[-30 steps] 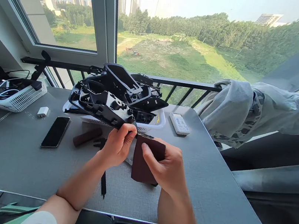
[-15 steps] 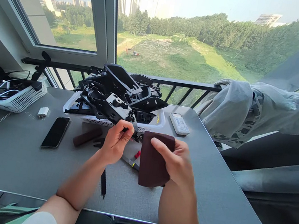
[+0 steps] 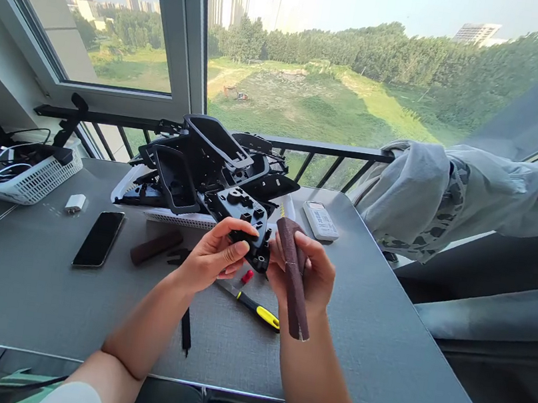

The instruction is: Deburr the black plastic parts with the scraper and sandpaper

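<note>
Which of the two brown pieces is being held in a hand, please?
It is the curled brown piece in the right hand; the other, a brown roll, lies on the table between the phone and the left hand.

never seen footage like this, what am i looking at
No machine here: a person works with two bare hands. Every picture comes from one camera worn on the head, looking forward and down. The left hand holds a black plastic piece; the right hand holds a bent brown sheet, perhaps sandpaper. On the gray table lie a phone, a white plug, a brown roll and a tool with a yellow and black handle. Beyond the hands stands a white basket piled with black parts.
</note>
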Available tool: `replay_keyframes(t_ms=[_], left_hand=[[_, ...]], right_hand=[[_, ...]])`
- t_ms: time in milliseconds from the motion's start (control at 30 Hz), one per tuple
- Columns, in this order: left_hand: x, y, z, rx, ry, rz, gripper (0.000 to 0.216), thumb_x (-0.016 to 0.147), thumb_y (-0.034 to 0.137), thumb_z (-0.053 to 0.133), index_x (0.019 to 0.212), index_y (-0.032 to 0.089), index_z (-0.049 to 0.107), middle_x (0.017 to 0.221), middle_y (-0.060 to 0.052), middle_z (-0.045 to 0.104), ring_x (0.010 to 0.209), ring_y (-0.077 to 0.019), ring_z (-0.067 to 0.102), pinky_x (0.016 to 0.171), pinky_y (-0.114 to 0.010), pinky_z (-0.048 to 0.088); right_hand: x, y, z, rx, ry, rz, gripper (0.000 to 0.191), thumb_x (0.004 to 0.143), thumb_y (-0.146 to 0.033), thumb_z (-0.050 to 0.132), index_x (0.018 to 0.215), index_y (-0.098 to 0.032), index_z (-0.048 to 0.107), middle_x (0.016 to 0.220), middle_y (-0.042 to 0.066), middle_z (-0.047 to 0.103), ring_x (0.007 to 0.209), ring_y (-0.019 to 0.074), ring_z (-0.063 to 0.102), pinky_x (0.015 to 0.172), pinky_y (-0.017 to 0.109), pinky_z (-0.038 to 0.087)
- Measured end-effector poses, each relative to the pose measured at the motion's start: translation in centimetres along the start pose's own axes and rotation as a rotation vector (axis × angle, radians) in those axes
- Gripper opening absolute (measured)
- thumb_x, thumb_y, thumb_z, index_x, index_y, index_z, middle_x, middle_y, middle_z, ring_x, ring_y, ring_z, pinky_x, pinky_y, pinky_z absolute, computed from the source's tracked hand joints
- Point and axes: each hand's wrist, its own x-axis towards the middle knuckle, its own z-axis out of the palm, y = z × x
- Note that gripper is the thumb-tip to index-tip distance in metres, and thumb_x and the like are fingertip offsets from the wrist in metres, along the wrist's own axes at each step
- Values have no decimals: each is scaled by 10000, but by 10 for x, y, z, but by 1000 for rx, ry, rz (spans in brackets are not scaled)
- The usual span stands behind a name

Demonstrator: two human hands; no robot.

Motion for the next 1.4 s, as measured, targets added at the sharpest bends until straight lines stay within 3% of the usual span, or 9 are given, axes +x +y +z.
replay_keyframes(t_ms=[133, 233, 333, 433, 633, 967, 1400], left_hand=[[0, -1, 2, 145, 89, 36, 411, 738, 484, 769, 1040, 221, 676, 444, 91, 410, 349, -38, 304, 332, -176, 214], [-2, -1, 3, 338, 233, 167, 334, 724, 415, 797, 971, 203, 721, 426, 98, 393, 367, -36, 323, 358, -181, 245], [-4, -1, 3, 471, 337, 332, 232, 720, 307, 812, 908, 211, 717, 505, 82, 502, 419, -36, 396, 400, -167, 329], [-4, 0, 0, 476, 297, 411, 193, 722, 262, 808, 864, 213, 687, 649, 46, 632, 487, -52, 516, 450, -168, 432], [-7, 6, -2, 437, 235, 340, 166, 740, 250, 793, 819, 197, 657, 745, -7, 741, 554, -103, 645, 462, -184, 507], [-10, 10, -3, 417, 234, 225, 311, 718, 302, 809, 724, 186, 520, 709, -24, 752, 541, -107, 628, 460, -191, 463], [-10, 8, -5, 552, 226, 380, 366, 758, 211, 756, 650, 200, 407, 712, -28, 745, 593, -127, 636, 541, -237, 444]], right_hand=[[3, -2, -3, -2, 3, -25, 273, 644, -303, 742, 491, -226, 530, 396, -50, 530, 328, 101, 467, 299, 206, 437], [7, -2, -4, -7, 35, -40, 264, 630, -294, 735, 489, -230, 521, 390, -56, 524, 320, 100, 468, 280, 199, 421], [7, -1, -3, -13, 66, -60, 244, 613, -278, 730, 495, -231, 522, 389, -54, 528, 311, 108, 472, 260, 204, 407], [6, 0, 0, -9, 94, -73, 229, 621, -260, 715, 506, -228, 519, 395, -57, 528, 309, 105, 473, 265, 202, 413], [3, -2, 10, -15, 170, -50, 211, 555, -257, 723, 505, -218, 522, 392, -60, 530, 308, 106, 489, 255, 190, 410], [4, -1, 10, -82, 242, -5, 192, 488, -299, 758, 585, -158, 670, 438, -25, 618, 320, 80, 485, 292, 168, 416], [3, 3, 7, -76, 184, -55, 151, 546, -288, 756, 606, -183, 666, 472, -33, 638, 328, 98, 500, 307, 200, 437]])
